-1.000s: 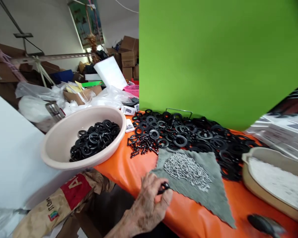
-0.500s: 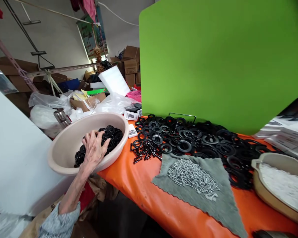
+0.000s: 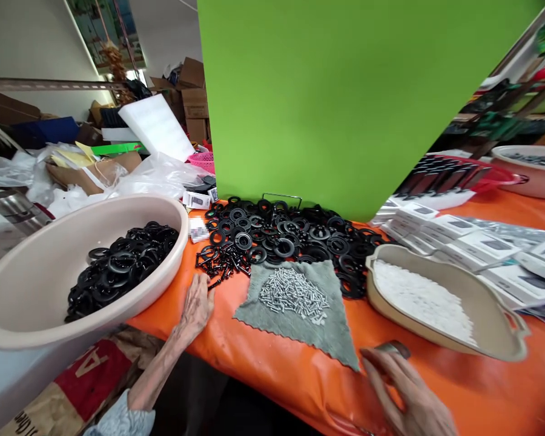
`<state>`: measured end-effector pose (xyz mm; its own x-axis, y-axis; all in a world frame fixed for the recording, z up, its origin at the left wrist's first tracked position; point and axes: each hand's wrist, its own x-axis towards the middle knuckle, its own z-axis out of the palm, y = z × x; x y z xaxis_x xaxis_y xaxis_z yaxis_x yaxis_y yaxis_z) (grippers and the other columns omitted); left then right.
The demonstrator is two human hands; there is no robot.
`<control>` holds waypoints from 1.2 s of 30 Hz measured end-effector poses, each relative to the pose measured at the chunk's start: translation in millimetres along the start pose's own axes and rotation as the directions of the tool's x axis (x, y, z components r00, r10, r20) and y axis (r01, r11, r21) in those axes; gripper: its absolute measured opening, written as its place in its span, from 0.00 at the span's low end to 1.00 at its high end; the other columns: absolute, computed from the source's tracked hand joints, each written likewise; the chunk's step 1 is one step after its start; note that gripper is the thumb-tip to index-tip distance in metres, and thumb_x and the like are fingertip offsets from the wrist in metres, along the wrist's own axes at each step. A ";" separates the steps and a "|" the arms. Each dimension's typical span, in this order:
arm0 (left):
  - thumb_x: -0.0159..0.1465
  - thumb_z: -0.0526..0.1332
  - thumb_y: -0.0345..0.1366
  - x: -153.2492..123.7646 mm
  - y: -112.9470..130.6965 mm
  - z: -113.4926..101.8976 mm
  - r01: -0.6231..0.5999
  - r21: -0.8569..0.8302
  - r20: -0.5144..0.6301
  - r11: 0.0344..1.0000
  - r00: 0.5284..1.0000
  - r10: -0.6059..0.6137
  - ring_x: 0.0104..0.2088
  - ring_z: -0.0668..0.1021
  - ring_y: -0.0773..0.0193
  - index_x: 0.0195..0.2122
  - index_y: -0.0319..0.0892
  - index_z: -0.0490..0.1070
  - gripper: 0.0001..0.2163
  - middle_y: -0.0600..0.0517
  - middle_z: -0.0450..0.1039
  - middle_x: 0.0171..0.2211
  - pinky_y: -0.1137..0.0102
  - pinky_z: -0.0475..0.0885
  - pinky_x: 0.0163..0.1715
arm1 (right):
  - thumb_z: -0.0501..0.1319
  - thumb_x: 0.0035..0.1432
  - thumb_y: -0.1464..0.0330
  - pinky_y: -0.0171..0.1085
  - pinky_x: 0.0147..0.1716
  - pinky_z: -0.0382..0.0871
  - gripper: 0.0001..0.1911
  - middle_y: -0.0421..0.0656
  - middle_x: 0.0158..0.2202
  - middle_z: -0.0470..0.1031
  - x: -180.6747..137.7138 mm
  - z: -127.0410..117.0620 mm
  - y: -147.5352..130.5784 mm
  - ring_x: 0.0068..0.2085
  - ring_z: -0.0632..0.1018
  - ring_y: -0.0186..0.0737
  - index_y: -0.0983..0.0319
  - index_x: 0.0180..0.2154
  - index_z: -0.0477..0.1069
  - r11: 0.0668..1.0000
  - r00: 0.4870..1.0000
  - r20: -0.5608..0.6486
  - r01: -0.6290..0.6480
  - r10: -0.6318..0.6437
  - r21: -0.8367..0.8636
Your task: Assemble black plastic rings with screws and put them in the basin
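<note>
Left hand (image 3: 196, 307) out of bowl (image 3: 36, 284) now — fingers open, flat on counter (image 3: 272, 387), just beside black bolts (image 3: 222, 263). Right hand (image 3: 409, 396) fingers curved by small metal piece (image 3: 393, 349) — cannot tell if holding.

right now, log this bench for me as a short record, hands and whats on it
left hand: open, flat on the orange table cover, beside small black bolts
right hand: fingers by a small grey metal piece, blurred, cannot tell if held
cloth: grey towel under silver screws
behind cloth: black washers heaped against a green board
left side: beige basin of black rings
right side: beige tray of white granules
</note>
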<state>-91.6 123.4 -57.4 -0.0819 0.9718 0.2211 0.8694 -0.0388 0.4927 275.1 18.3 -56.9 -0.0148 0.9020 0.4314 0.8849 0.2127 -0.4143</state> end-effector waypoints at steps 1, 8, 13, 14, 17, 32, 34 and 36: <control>0.60 0.54 0.30 1.7 -1.0 -1.9 0.011 -0.012 0.003 1.000 1.000 -0.011 0.41 0.74 0.52 0.34 0.43 0.66 0.04 0.45 0.70 0.36 0.57 0.70 0.43 | 0.50 0.64 0.63 0.41 0.34 0.74 0.11 0.46 0.37 0.75 8.0 10.9 -11.4 0.36 0.78 0.43 0.58 0.40 0.69 0.998 0.998 0.016 0.056 -0.056 0.000; 0.63 0.53 0.36 -26.5 20.0 -22.3 0.057 -0.163 0.091 0.985 0.995 -0.043 0.30 0.74 0.62 0.31 0.43 0.65 0.06 0.52 0.70 0.29 0.68 0.71 0.34 | 0.46 0.64 0.66 0.45 0.36 0.70 0.13 0.46 0.33 0.71 48.0 64.4 -52.9 0.36 0.74 0.46 0.59 0.35 0.68 0.993 0.992 0.069 0.105 -0.101 -0.056; 0.65 0.53 0.40 -71.9 59.7 -34.6 0.238 -0.518 0.335 0.822 0.940 -0.061 0.27 0.71 0.67 0.33 0.41 0.66 0.09 0.54 0.69 0.28 0.74 0.68 0.28 | 0.48 0.62 0.68 0.45 0.33 0.64 0.12 0.47 0.30 0.69 50.0 72.7 -48.5 0.33 0.70 0.49 0.59 0.31 0.68 0.990 0.989 0.115 0.101 -0.090 -0.098; 0.64 0.54 0.40 -77.6 66.7 -35.2 0.285 -0.567 0.375 0.773 0.925 -0.066 0.27 0.70 0.68 0.33 0.41 0.66 0.08 0.55 0.67 0.28 0.75 0.67 0.28 | 0.48 0.61 0.68 0.46 0.33 0.63 0.12 0.47 0.30 0.69 50.6 72.3 -48.4 0.34 0.70 0.49 0.59 0.31 0.68 0.990 0.989 0.122 0.101 -0.090 -0.094; 0.64 0.55 0.40 -86.5 80.5 -33.6 0.361 -0.642 0.437 0.676 0.897 -0.064 0.26 0.65 0.70 0.33 0.41 0.65 0.08 0.56 0.63 0.26 0.75 0.63 0.27 | 0.48 0.60 0.68 0.47 0.34 0.62 0.12 0.47 0.30 0.70 52.3 66.6 -50.9 0.34 0.70 0.51 0.59 0.30 0.68 0.993 0.988 0.129 0.098 -0.090 -0.058; 0.64 0.55 0.40 -98.7 102.3 -28.1 0.325 -0.595 0.445 0.735 0.895 -0.036 0.27 0.66 0.68 0.33 0.40 0.66 0.08 0.54 0.65 0.27 0.73 0.64 0.29 | 0.55 0.60 0.68 0.32 0.26 0.69 0.07 0.37 0.24 0.70 38.1 19.3 -130.1 0.26 0.72 0.34 0.58 0.29 0.67 0.838 0.974 0.217 -0.063 -0.067 0.542; 0.64 0.55 0.39 -99.4 104.7 -29.5 0.270 -0.564 0.417 0.781 0.909 -0.013 0.27 0.67 0.68 0.31 0.41 0.66 0.08 0.54 0.65 0.28 0.73 0.64 0.29 | 0.55 0.60 0.67 0.32 0.26 0.68 0.07 0.37 0.24 0.69 38.4 19.7 -130.3 0.25 0.72 0.34 0.58 0.29 0.66 0.840 0.967 0.248 -0.088 -0.057 0.535; 0.64 0.54 0.37 -100.1 105.6 -30.7 0.230 -0.546 0.394 0.806 0.919 0.004 0.27 0.68 0.67 0.31 0.41 0.66 0.07 0.53 0.67 0.29 0.73 0.65 0.30 | 0.55 0.60 0.66 0.32 0.26 0.68 0.08 0.37 0.24 0.69 37.9 20.5 -128.5 0.25 0.71 0.34 0.58 0.29 0.66 0.840 0.962 0.268 -0.105 -0.049 0.532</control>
<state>-6.5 14.9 -1.7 0.1202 0.9847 -0.1262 0.4155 0.0656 0.9072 151.3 32.9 -3.7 -0.1826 0.9581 0.2205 0.4978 0.2835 -0.8197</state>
